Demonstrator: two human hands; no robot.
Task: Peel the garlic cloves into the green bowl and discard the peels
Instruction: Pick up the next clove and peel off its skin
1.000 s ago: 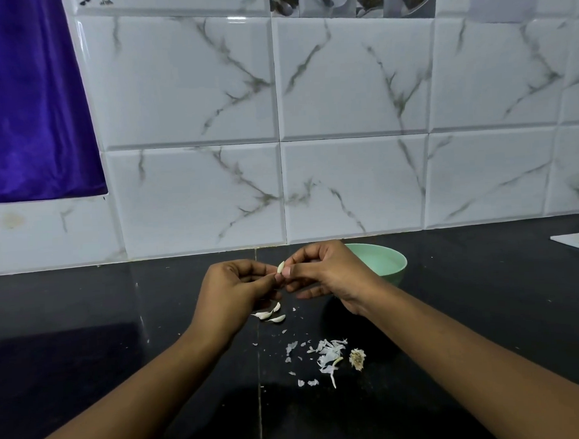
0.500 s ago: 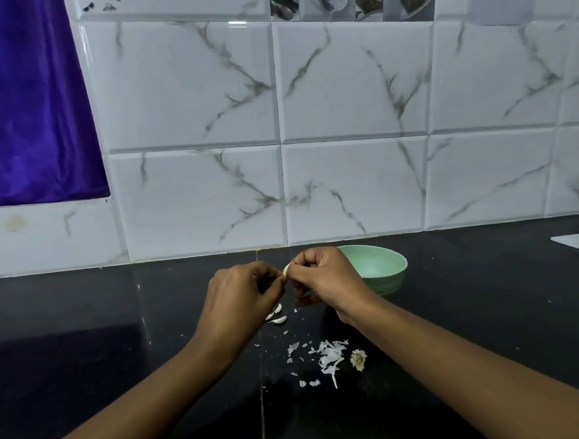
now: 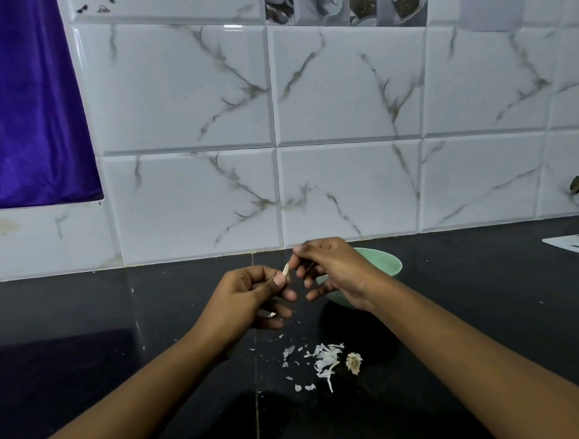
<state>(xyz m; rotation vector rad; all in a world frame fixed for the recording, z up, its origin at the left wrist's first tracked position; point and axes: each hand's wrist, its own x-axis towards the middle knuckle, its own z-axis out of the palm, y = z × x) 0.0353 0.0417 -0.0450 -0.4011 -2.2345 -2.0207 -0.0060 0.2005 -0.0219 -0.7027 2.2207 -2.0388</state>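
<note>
My left hand (image 3: 248,296) pinches a small pale garlic clove (image 3: 286,269) between thumb and forefinger, above the black counter. My right hand (image 3: 332,270) is just right of the clove, its thumb and forefinger pinched together near the clove's top, the other fingers loosely spread. Whether it holds a bit of peel I cannot tell. The green bowl (image 3: 393,265) stands behind my right hand, mostly hidden by it. A scatter of white peels (image 3: 322,361) and the dry garlic root end (image 3: 353,363) lie on the counter in front of the hands.
The black counter (image 3: 121,323) runs to a white marble-tiled wall. A purple cloth (image 3: 28,103) hangs at the upper left. A white flat object (image 3: 574,242) lies at the far right edge. A sliver of unpeeled clove (image 3: 271,315) shows under my left hand.
My right hand has pulled up and to the right, away from the clove, and its lower fingers have opened. The loose cloves on the counter are now mostly hidden under my left hand.
</note>
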